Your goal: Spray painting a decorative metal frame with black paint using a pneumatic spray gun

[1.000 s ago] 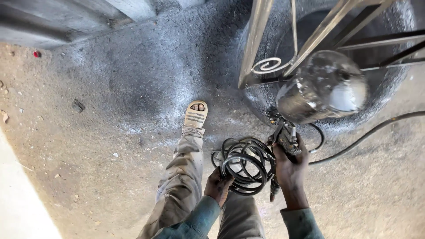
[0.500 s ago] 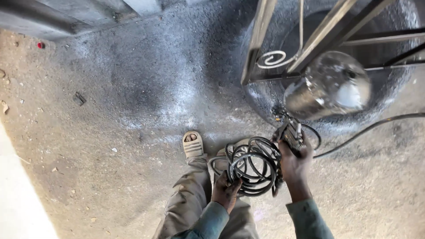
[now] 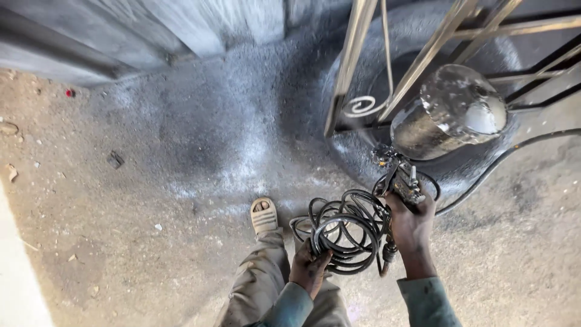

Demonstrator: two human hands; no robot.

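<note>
Black coiled rubber hose [image 3: 345, 233] is hanging gripped in the closed left hand [image 3: 310, 266]; the right hand [image 3: 411, 221] is clasping a paint-spattered metal spray gun [image 3: 445, 115] beside the metal frame [image 3: 387, 66].

Left hand [image 3: 310, 266] is curling shut, knuckles up, low beside the knee; right hand [image 3: 411, 221] is gripping tight, arm stretching forward, both sleeves showing.

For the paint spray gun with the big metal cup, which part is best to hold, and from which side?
Hold the spray gun by its handle, coming from below and behind, as the right hand does. The heavy cup sits on top and the nozzle faces the metal frame, so only the handle is free.
</note>
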